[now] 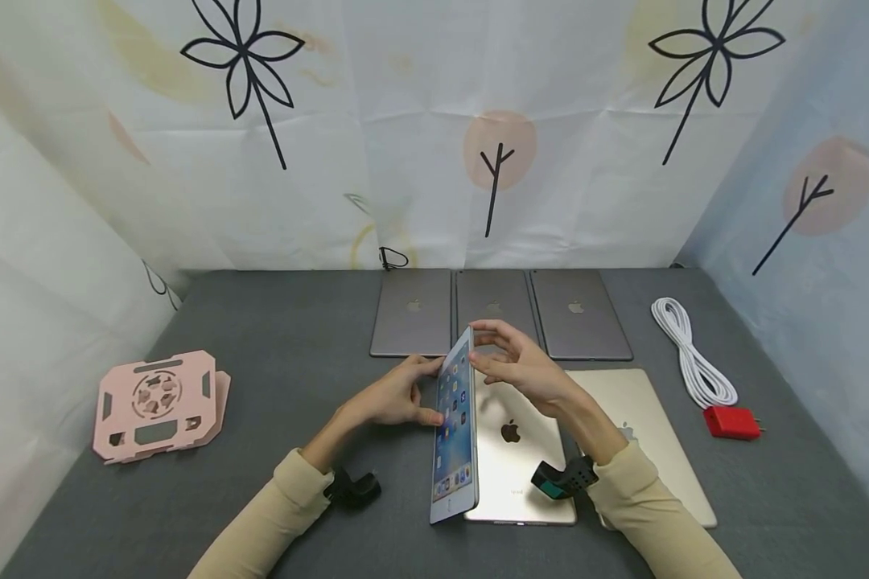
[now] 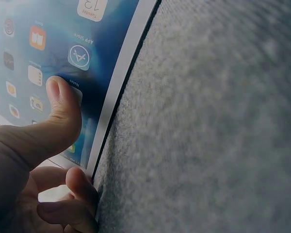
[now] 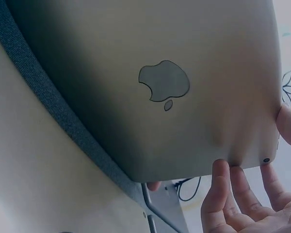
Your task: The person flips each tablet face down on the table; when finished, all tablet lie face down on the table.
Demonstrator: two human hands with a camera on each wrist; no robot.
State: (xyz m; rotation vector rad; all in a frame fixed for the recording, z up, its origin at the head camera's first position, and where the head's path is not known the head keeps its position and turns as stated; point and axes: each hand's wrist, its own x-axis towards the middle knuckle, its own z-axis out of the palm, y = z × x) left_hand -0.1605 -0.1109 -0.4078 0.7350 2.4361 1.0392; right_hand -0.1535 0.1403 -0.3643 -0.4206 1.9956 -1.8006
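A tablet (image 1: 455,450) with a white-bordered, lit screen stands tilted on its long edge, screen toward the left. My left hand (image 1: 400,394) holds it low at the far end; the thumb (image 2: 63,104) lies on the screen and the fingers curl by the short edge. At the upper far corner my right hand (image 1: 519,366) grips it, fingertips (image 3: 220,170) along the short edge and thumb on the long edge. The right wrist view shows the plain metal back (image 3: 92,111) with its apple logo. Right beside it a gold tablet (image 1: 525,474) lies face down.
Another gold tablet (image 1: 666,458) lies under my right forearm. Along the back edge are three grey tablets (image 1: 413,330), face down. A pink stand (image 1: 155,430) sits at left. On the right are a coiled white cable (image 1: 688,354) and a red charger (image 1: 731,423).
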